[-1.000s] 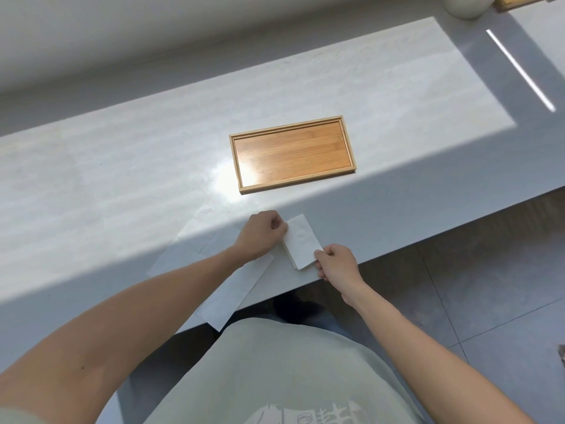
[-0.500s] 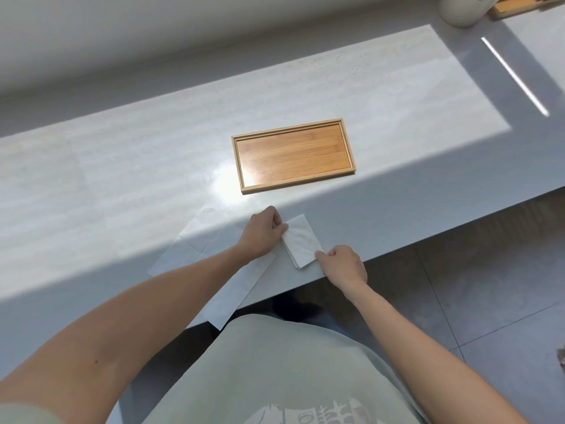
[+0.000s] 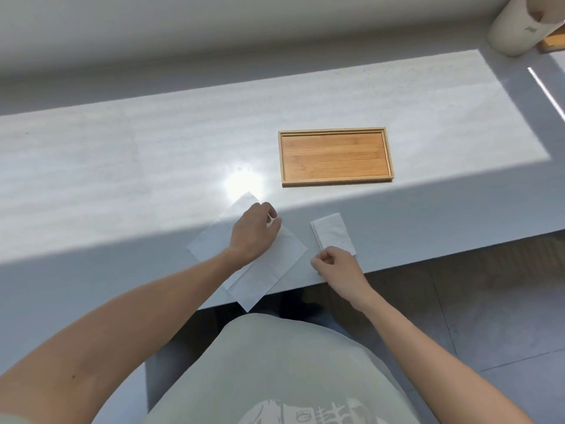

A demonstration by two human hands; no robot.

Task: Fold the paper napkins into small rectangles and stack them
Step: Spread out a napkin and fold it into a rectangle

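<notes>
A small folded white napkin [image 3: 334,234] lies by itself near the counter's front edge. To its left lie unfolded white napkins [image 3: 266,270], overlapping, one corner hanging over the edge. My left hand [image 3: 253,234] rests on top of these, fingers curled at their far right side; I cannot tell whether it pinches a sheet. My right hand [image 3: 336,264] sits just in front of the folded napkin with fingers curled loosely, holding nothing.
A bamboo tray [image 3: 335,132] with nothing in it stands beyond the napkins. A white cylinder [image 3: 526,29] and a wooden item [image 3: 553,41] are at the far right corner. The pale counter [image 3: 122,166] ends just in front of my hands; tiled floor [image 3: 489,301] lies below.
Both hands let go of the folded napkin. My left hand moved left onto the unfolded sheets, and my right hand drew back toward me. The camera view shifted left.
</notes>
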